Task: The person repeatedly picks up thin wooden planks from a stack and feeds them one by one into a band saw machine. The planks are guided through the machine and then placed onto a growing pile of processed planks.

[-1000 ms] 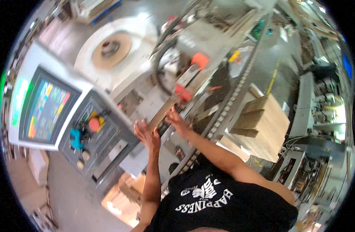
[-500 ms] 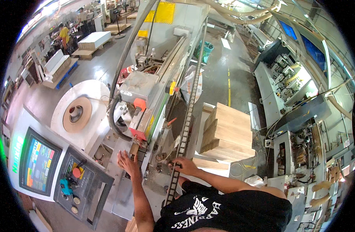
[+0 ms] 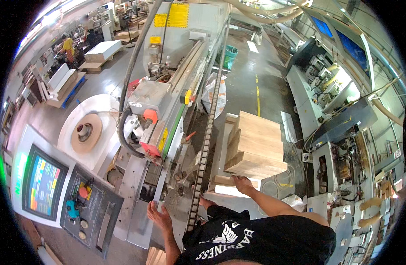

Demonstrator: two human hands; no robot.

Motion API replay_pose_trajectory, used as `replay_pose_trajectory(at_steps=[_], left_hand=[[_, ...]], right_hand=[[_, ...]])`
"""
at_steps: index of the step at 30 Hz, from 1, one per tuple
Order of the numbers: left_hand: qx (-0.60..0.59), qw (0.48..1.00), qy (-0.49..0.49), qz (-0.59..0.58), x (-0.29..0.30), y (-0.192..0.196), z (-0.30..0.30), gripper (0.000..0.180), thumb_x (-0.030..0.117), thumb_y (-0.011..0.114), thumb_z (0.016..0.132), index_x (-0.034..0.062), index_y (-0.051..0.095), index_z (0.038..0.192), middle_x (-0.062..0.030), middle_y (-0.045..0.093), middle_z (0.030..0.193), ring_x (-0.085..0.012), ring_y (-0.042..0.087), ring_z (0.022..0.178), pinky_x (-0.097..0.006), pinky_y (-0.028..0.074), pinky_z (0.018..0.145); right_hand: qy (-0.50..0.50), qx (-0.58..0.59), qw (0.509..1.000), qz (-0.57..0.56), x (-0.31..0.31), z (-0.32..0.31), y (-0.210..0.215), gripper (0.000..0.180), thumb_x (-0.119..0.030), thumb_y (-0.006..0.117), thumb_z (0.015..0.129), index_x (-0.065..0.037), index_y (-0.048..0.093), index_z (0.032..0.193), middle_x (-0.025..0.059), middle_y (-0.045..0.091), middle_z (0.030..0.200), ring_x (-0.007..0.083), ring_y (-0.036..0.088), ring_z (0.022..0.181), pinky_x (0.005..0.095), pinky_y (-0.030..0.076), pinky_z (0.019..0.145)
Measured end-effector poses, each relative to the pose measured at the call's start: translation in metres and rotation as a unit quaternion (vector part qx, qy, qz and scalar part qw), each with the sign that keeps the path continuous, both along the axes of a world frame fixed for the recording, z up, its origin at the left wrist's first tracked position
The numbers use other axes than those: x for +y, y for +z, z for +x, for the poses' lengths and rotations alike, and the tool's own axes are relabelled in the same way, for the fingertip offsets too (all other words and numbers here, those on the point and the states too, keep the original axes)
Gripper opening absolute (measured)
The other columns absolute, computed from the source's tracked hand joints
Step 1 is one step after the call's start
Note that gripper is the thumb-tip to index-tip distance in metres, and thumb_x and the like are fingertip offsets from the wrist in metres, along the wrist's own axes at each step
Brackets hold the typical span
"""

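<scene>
My left hand [image 3: 159,215] is at the near end of the machine's metal infeed bed [image 3: 134,212], its fingers apart and nothing in them. Ahead of it stands a machine head with a grey cover [image 3: 150,96] and a red guard [image 3: 150,149]. My right hand [image 3: 243,184] reaches across to a stack of pale wood-grain boards [image 3: 256,137]. Its fingers stretch to a low board [image 3: 223,180] at the stack's near side, apparently touching its edge. Between my hands runs a narrow roller track [image 3: 205,150].
A control console with a lit screen [image 3: 43,183] and several knobs stands at left. Behind it, a brown coil [image 3: 85,132] lies on a white round table [image 3: 70,126]. Large machinery [image 3: 309,92] lines the right. A distant person in yellow [image 3: 68,45] is far left.
My left hand has drawn back toward me from beside the red guard. My right hand has left the roller track and moved right to the board stack. The view has shifted slightly.
</scene>
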State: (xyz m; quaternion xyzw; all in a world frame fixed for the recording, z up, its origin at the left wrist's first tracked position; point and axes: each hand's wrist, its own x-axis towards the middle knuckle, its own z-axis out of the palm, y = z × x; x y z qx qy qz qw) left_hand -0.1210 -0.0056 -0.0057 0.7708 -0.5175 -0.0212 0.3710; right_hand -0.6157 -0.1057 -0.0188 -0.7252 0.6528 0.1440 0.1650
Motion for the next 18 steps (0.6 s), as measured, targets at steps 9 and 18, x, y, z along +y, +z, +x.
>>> replay_pose_trajectory(at_steps=[9, 18], left_hand=[[0.063, 0.985, -0.159, -0.032, -0.042, 0.085, -0.058, 0.063, 0.017, 0.085, 0.086, 0.0078, 0.062, 0.143, -0.0153, 0.060, 0.145, -0.0385, 0.052, 0.138, -0.055, 0.037, 0.116], [-0.130, 0.943, -0.304, 0.031, -0.069, 0.070, -0.127, 0.073, 0.034, 0.074, 0.092, 0.0032, 0.051, 0.155, -0.0147, 0.062, 0.143, -0.0361, 0.056, 0.137, -0.052, 0.035, 0.123]], right_hand=[[0.091, -0.030, 0.992, -0.083, -0.005, 0.054, 0.073, 0.064, -0.026, 0.076, 0.092, -0.014, 0.053, 0.151, 0.0201, 0.070, 0.132, 0.0380, 0.067, 0.125, 0.0514, 0.053, 0.107], [0.288, -0.143, 0.940, -0.115, -0.033, 0.175, 0.136, 0.056, -0.020, 0.077, 0.086, -0.015, 0.064, 0.140, 0.0149, 0.065, 0.137, 0.0360, 0.060, 0.127, 0.0494, 0.044, 0.112]])
